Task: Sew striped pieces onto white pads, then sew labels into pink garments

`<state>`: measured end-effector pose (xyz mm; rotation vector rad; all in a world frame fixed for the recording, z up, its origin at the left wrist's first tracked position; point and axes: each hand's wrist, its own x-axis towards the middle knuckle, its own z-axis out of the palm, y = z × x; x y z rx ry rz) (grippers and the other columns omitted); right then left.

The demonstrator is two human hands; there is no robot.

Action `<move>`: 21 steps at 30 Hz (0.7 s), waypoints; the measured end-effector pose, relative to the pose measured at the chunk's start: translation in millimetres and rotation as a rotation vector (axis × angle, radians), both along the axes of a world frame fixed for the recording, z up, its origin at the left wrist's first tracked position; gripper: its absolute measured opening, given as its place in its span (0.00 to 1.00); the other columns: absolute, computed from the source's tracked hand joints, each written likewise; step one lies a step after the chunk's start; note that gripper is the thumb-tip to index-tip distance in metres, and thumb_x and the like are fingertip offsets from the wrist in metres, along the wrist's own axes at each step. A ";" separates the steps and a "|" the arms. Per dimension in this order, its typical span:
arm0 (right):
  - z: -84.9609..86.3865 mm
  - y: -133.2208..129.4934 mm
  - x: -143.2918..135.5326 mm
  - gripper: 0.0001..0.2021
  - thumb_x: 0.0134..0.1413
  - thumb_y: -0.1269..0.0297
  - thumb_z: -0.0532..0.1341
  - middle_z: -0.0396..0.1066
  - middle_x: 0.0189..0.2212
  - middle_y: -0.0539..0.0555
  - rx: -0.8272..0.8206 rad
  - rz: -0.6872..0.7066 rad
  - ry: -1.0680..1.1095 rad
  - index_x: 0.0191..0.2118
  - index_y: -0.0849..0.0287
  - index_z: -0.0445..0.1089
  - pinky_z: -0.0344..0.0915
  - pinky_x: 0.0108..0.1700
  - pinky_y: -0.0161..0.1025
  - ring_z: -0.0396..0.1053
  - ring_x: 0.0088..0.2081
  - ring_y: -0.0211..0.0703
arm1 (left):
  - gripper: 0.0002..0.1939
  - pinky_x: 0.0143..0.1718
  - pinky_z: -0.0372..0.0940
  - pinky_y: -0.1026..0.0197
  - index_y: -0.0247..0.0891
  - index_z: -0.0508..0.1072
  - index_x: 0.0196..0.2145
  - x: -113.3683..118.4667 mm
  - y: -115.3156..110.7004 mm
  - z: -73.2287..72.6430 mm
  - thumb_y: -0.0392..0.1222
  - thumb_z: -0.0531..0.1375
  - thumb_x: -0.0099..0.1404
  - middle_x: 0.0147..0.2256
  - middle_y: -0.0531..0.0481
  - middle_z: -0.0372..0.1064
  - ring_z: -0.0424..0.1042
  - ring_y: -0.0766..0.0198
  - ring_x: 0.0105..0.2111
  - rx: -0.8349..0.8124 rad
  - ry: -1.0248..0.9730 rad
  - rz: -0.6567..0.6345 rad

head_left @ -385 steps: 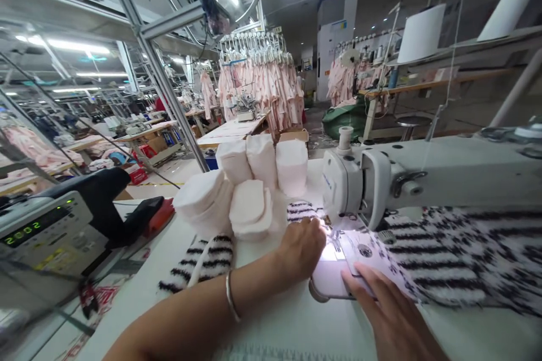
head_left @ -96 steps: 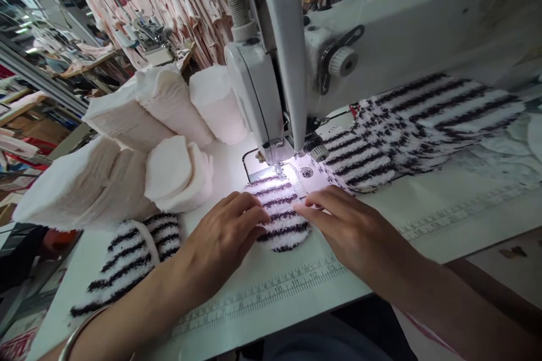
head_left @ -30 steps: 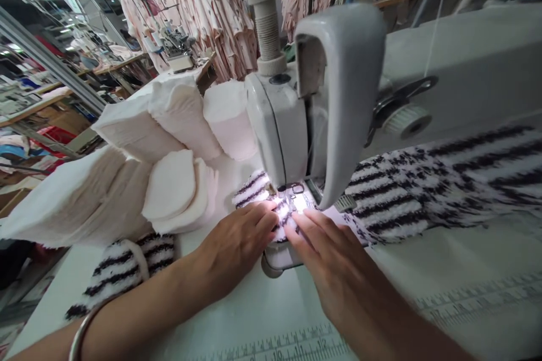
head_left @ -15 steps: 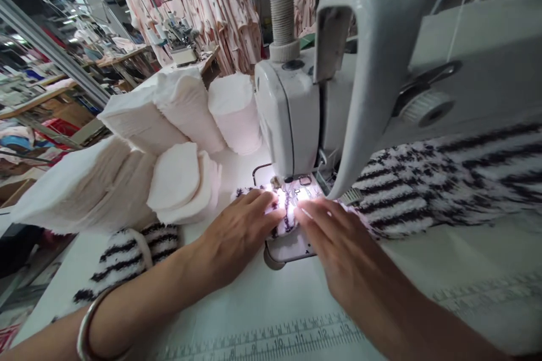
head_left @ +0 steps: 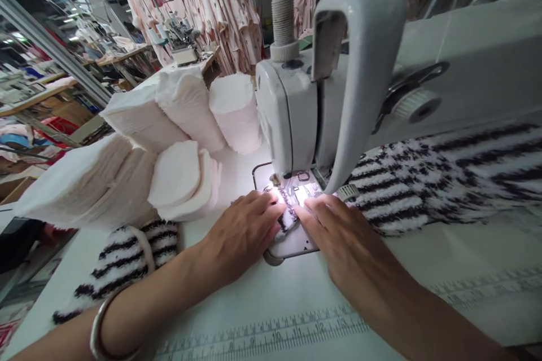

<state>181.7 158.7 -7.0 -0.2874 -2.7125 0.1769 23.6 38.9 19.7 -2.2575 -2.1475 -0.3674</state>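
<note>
A small piece of fluffy black-and-white striped fabric [head_left: 288,219] lies on the needle plate under the lit head of a sewing machine [head_left: 292,118]. My left hand [head_left: 243,231] is closed on the fabric's left side, fingers bent and pressed together, hiding much of it. From the right, my right hand [head_left: 339,231] is bent, thumb and fingertips together at the fabric's right edge beside the presser foot. What lies beneath its fingers is hidden. Another striped piece with a pale band [head_left: 127,254] rests beyond my left forearm.
Stacks of white fluffy cut pieces [head_left: 182,177] stand left of and behind the machine head. More striped fabric [head_left: 406,186] is heaped under the machine arm. A ruler scale [head_left: 275,335] runs along the table's near side. Pink garments [head_left: 190,11] hang at the back.
The fabric under the needle has turned and shows less on the left and right of my hands. My right hand has shifted slightly; my left hand stays pressed on the piece.
</note>
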 end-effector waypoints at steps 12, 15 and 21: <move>-20.4 -28.8 11.5 0.27 0.51 0.83 0.46 0.61 0.56 0.53 0.057 -0.021 -0.062 0.56 0.59 0.61 0.61 0.50 0.48 0.55 0.56 0.50 | 0.11 0.49 0.65 0.56 0.34 0.63 0.46 -6.8 -17.1 5.1 0.30 0.48 0.67 0.46 0.43 0.65 0.65 0.62 0.46 -0.024 -0.108 -0.034; -11.6 -15.8 10.2 0.24 0.53 0.82 0.44 0.64 0.52 0.55 0.011 0.020 -0.043 0.54 0.61 0.62 0.61 0.50 0.48 0.58 0.53 0.50 | 0.12 0.48 0.65 0.57 0.35 0.64 0.47 -3.9 -21.8 2.5 0.31 0.49 0.67 0.48 0.44 0.63 0.65 0.62 0.46 -0.025 -0.145 0.007; 7.2 10.2 -3.1 0.20 0.53 0.81 0.44 0.66 0.42 0.57 -0.122 0.054 -0.113 0.43 0.58 0.68 0.64 0.40 0.48 0.63 0.44 0.50 | 0.10 0.37 0.66 0.54 0.34 0.65 0.43 18.3 -11.4 -4.8 0.33 0.52 0.64 0.39 0.43 0.63 0.63 0.59 0.38 0.024 -0.107 0.123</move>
